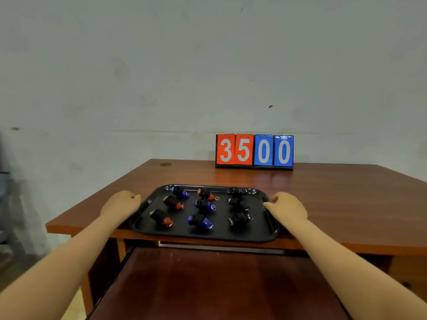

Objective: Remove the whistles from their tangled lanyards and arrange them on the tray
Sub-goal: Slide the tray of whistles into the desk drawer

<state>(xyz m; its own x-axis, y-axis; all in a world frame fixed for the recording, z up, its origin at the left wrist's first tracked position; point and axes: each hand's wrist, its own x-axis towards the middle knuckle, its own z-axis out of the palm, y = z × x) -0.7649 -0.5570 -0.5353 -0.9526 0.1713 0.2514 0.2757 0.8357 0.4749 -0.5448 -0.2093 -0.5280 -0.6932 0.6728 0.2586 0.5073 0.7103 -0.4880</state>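
Observation:
A black tray (221, 230) lies on the wooden table (335, 204), its front edge slightly over the table's edge. Several whistles lie on it in three columns, each bundled with a black lanyard: red ones (163, 218) on the left, blue ones (200, 221) in the middle, black ones (239, 219) on the right. My left hand (121, 203) is curled at the tray's left rim. My right hand (286, 205) is curled over the right rim near its far corner. Both hands hold the tray by its sides.
A flip scoreboard (254, 151) reading 35 in red and 00 in blue stands at the table's back against the wall. A dark pull-out shelf (208, 285) extends below the table's front edge, between my forearms.

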